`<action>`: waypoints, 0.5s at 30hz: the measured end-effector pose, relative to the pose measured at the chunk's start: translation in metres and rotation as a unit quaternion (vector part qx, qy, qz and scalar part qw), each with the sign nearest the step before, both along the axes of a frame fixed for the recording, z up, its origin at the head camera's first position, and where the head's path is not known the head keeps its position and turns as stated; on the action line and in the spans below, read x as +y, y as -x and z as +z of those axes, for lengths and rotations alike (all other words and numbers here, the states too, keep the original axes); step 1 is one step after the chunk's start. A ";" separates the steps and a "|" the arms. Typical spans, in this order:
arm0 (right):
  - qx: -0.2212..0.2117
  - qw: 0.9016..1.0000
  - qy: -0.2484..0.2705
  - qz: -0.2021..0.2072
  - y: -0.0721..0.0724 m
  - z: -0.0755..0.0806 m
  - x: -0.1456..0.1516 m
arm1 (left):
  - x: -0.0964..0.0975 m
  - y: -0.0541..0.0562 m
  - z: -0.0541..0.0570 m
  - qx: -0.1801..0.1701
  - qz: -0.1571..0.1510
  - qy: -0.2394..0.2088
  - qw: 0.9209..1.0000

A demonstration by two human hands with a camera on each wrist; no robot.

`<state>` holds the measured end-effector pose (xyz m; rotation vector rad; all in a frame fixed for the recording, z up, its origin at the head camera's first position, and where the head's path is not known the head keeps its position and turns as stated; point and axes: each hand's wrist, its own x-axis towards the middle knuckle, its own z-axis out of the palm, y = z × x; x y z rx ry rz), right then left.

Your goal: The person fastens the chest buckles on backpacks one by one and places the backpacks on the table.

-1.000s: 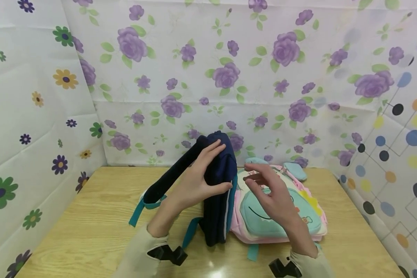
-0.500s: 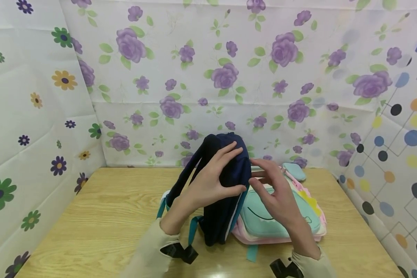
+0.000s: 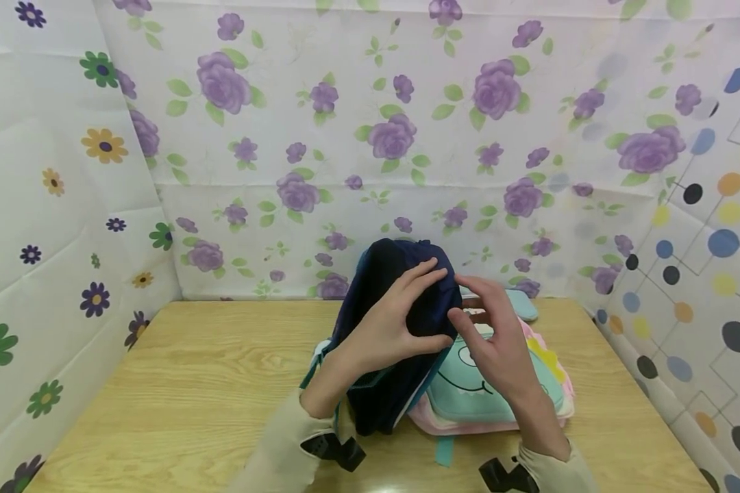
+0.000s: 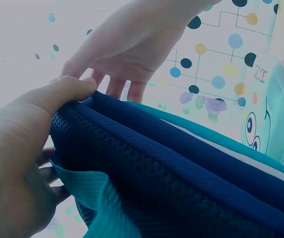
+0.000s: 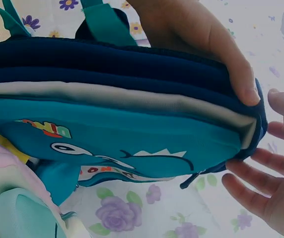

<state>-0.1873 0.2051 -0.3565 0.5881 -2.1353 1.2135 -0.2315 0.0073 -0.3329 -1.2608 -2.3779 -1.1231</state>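
Observation:
A navy children's backpack (image 3: 434, 301) stands on edge and leans rightward in the head view. Its teal front (image 5: 147, 134), with a cartoon face and white teeth, shows in the right wrist view. My left hand (image 3: 391, 322) grips the side of the bag, the thumb (image 4: 72, 91) on one face and the fingers around the other. At the bag's front side is my right hand (image 3: 496, 335), fingers spread and loosely bent, fingertips (image 5: 234, 168) right at the teal panel's corner. A teal strap (image 4: 100, 193) hangs by the left hand.
Flat on the wooden table (image 3: 222, 383) lies a second backpack (image 3: 493, 397), pink and mint with a cartoon face, partly behind the navy bag and right arm. A flowered cloth wall (image 3: 321, 137) closes off the back; patterned cloths flank both sides.
The navy backpack has tipped and shifted rightward, now covering more of the pink one. My left hand has moved right along with it; the right hand now meets its front edge.

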 end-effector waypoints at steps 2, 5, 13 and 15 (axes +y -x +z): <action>-0.008 1.000 0.003 -0.004 -0.001 0.001 -0.001 | 0.001 -0.001 -0.001 -0.004 0.001 -0.002 1.000; -0.026 1.000 0.008 -0.009 -0.002 0.003 -0.002 | 0.000 -0.003 -0.003 -0.005 0.005 -0.001 1.000; -0.055 0.998 0.008 -0.030 -0.005 0.006 0.001 | -0.014 -0.011 -0.001 0.010 0.011 -0.006 1.000; -0.058 0.998 0.009 -0.034 -0.005 0.006 0.003 | -0.021 -0.013 0.000 0.012 0.008 -0.025 1.000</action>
